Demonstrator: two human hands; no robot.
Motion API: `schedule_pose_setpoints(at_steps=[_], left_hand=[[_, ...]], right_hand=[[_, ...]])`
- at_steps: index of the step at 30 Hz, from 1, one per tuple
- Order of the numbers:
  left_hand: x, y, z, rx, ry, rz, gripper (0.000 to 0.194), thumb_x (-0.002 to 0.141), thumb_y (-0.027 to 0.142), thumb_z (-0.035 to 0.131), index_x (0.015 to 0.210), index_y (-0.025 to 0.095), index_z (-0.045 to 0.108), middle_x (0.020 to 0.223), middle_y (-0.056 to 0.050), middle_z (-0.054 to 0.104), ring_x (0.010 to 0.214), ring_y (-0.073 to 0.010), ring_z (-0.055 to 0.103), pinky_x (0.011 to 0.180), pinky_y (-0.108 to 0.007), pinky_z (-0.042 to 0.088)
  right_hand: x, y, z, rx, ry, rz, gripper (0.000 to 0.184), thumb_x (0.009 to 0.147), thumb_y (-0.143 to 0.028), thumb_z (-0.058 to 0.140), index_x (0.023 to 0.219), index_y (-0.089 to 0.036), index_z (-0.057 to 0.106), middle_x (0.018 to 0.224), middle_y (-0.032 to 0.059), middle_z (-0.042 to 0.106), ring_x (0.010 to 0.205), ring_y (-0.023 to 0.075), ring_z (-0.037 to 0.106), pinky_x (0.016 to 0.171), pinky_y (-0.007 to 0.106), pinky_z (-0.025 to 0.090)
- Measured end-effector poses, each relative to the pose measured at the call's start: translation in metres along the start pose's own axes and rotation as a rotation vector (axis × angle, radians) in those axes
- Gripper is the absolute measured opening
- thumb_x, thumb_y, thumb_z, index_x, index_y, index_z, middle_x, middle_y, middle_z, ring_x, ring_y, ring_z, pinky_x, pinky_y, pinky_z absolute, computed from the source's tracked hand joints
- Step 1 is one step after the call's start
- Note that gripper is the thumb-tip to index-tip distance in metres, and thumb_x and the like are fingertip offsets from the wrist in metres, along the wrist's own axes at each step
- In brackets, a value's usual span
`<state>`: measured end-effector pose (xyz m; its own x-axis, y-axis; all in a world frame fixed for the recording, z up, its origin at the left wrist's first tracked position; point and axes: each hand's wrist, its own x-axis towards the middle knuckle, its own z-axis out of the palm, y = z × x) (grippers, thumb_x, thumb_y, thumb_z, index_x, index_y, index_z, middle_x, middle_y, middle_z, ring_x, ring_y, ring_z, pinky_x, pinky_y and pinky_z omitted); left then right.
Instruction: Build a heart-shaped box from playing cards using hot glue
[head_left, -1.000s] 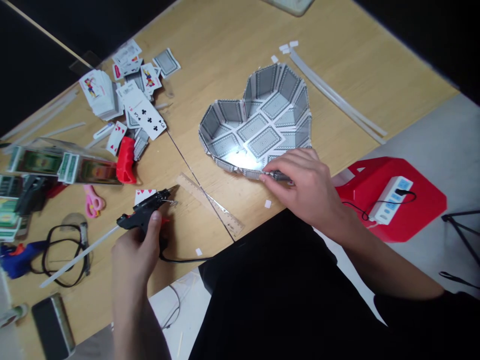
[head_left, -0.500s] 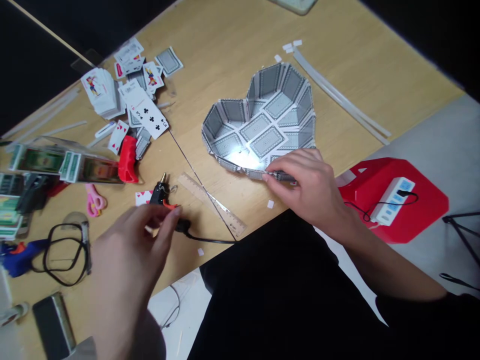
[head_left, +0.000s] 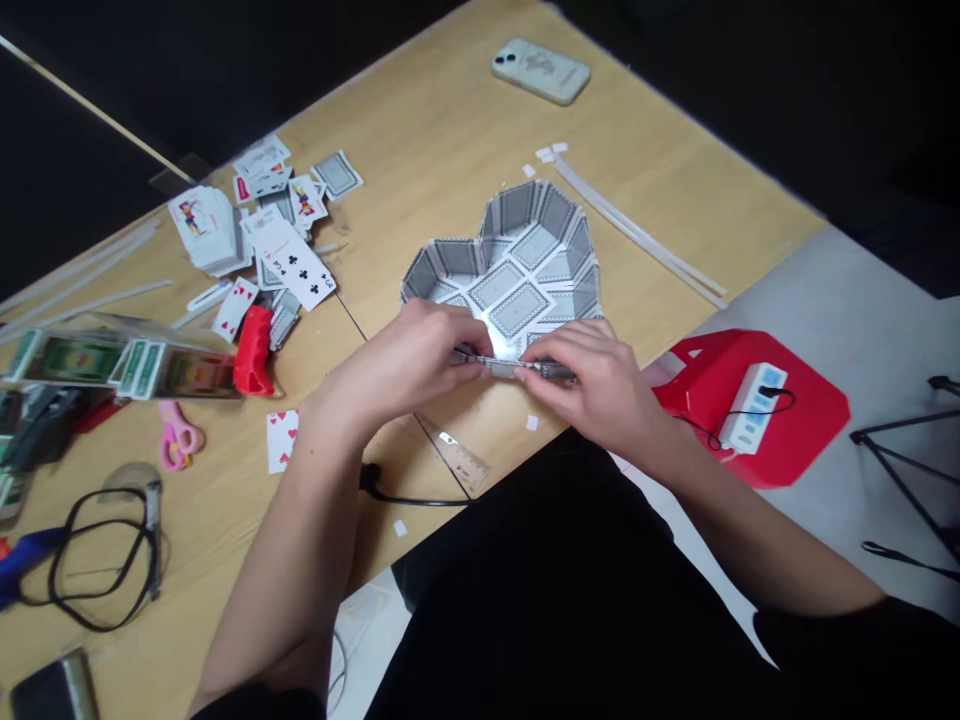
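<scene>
A heart-shaped box made of playing cards (head_left: pixel 498 284), grey patterned backs showing, sits open-topped on the wooden table. Its near wall is pinched by both hands. My left hand (head_left: pixel 436 345) closes on that wall left of the middle, fingers over the rim and thumb outside. A short way to the right, my right hand (head_left: pixel 589 372) grips the same wall between thumb and fingers. My left forearm hides most of the glue gun's spot; only a black cable (head_left: pixel 420 500) shows there. A clear ruler (head_left: pixel 463 462) lies partly covered near the table's front edge.
Loose playing cards (head_left: pixel 296 262) pile up at the left, beside a red-handled tool (head_left: pixel 255 350) and pink scissors (head_left: pixel 178 436). Clear glue sticks (head_left: pixel 637 228) lie right of the box. A phone (head_left: pixel 541 70) rests at the back. A power strip (head_left: pixel 754 408) sits on a red stool (head_left: pixel 806 420).
My left hand has moved from beside the glue gun rightward to the box's near wall and closed on it. My right hand still grips that wall. The camera view has shifted.
</scene>
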<state>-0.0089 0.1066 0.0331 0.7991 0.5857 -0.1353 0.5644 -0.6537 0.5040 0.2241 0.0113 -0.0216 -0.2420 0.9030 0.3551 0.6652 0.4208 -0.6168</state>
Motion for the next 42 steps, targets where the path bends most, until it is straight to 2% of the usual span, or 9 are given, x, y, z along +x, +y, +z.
schedule_pose_setpoints(at_steps=[15, 20, 25, 27, 31, 33, 38, 42], left_hand=[[-0.002, -0.015, 0.005, -0.154, 0.008, 0.054, 0.018, 0.098, 0.034, 0.07, 0.1, 0.019, 0.08, 0.095, -0.004, 0.079, 0.083, -0.0187, 0.067, 0.075, -0.03, 0.04], [-0.002, -0.017, 0.008, -0.17, 0.039, 0.057, 0.017, 0.095, 0.035, 0.074, 0.096, 0.02, 0.08, 0.087, -0.003, 0.077, 0.076, -0.0169, 0.062, 0.071, -0.029, 0.036], [-0.001, -0.021, 0.012, -0.19, 0.057, 0.047, 0.017, 0.093, 0.035, 0.076, 0.094, 0.019, 0.081, 0.088, -0.003, 0.079, 0.076, -0.0169, 0.062, 0.072, -0.029, 0.036], [-0.001, -0.022, 0.013, -0.193, 0.072, 0.051, 0.016, 0.092, 0.035, 0.076, 0.095, 0.019, 0.081, 0.089, -0.003, 0.079, 0.076, -0.0169, 0.062, 0.072, -0.029, 0.036], [0.0, -0.023, 0.014, -0.176, 0.075, 0.064, 0.015, 0.09, 0.03, 0.074, 0.097, 0.019, 0.081, 0.088, -0.003, 0.079, 0.077, -0.0167, 0.062, 0.072, -0.03, 0.036], [0.0, -0.022, 0.014, -0.167, 0.069, 0.06, 0.015, 0.089, 0.028, 0.073, 0.097, 0.019, 0.082, 0.088, -0.002, 0.079, 0.077, -0.0166, 0.062, 0.071, -0.03, 0.036], [-0.001, -0.021, 0.014, -0.154, 0.09, 0.082, 0.015, 0.089, 0.028, 0.072, 0.096, 0.018, 0.082, 0.087, -0.003, 0.079, 0.077, -0.0169, 0.062, 0.071, -0.03, 0.037], [-0.001, -0.023, 0.016, -0.151, 0.103, 0.09, 0.013, 0.09, 0.027, 0.073, 0.096, 0.019, 0.082, 0.087, -0.003, 0.079, 0.078, -0.0176, 0.063, 0.071, -0.03, 0.036]], right_hand=[[0.001, -0.003, -0.008, -0.047, -0.055, -0.004, 0.016, 0.104, -0.038, 0.076, 0.1, -0.023, 0.079, 0.099, 0.004, 0.085, 0.093, 0.0234, 0.077, 0.092, 0.039, 0.05], [0.003, -0.007, -0.014, -0.13, -0.088, -0.027, 0.013, 0.105, -0.032, 0.072, 0.102, -0.024, 0.082, 0.097, 0.0043, 0.085, 0.094, 0.0252, 0.078, 0.093, 0.042, 0.053], [0.006, -0.012, -0.016, -0.196, -0.107, -0.003, 0.015, 0.103, -0.03, 0.069, 0.099, -0.025, 0.083, 0.098, 0.0056, 0.086, 0.095, 0.0272, 0.079, 0.094, 0.045, 0.056], [0.005, -0.016, -0.019, -0.186, -0.076, 0.033, 0.017, 0.102, -0.031, 0.069, 0.097, -0.025, 0.084, 0.097, 0.0054, 0.086, 0.092, 0.0272, 0.079, 0.09, 0.044, 0.057], [0.001, -0.024, -0.027, -0.169, 0.099, 0.136, 0.018, 0.103, -0.036, 0.068, 0.098, -0.026, 0.082, 0.1, 0.0051, 0.086, 0.091, 0.027, 0.079, 0.082, 0.04, 0.058], [0.0, -0.025, -0.029, -0.192, 0.145, 0.152, 0.019, 0.104, -0.037, 0.064, 0.097, -0.025, 0.078, 0.098, 0.0059, 0.084, 0.09, 0.0269, 0.077, 0.081, 0.04, 0.057], [0.004, -0.024, -0.027, -0.247, 0.166, 0.172, 0.027, 0.108, -0.037, 0.049, 0.088, -0.026, 0.063, 0.08, 0.0038, 0.072, 0.077, 0.025, 0.068, 0.076, 0.039, 0.051], [0.007, -0.026, -0.023, -0.245, 0.124, 0.129, 0.023, 0.106, -0.038, 0.056, 0.09, -0.026, 0.069, 0.086, 0.0047, 0.078, 0.081, 0.0254, 0.073, 0.076, 0.038, 0.053]])
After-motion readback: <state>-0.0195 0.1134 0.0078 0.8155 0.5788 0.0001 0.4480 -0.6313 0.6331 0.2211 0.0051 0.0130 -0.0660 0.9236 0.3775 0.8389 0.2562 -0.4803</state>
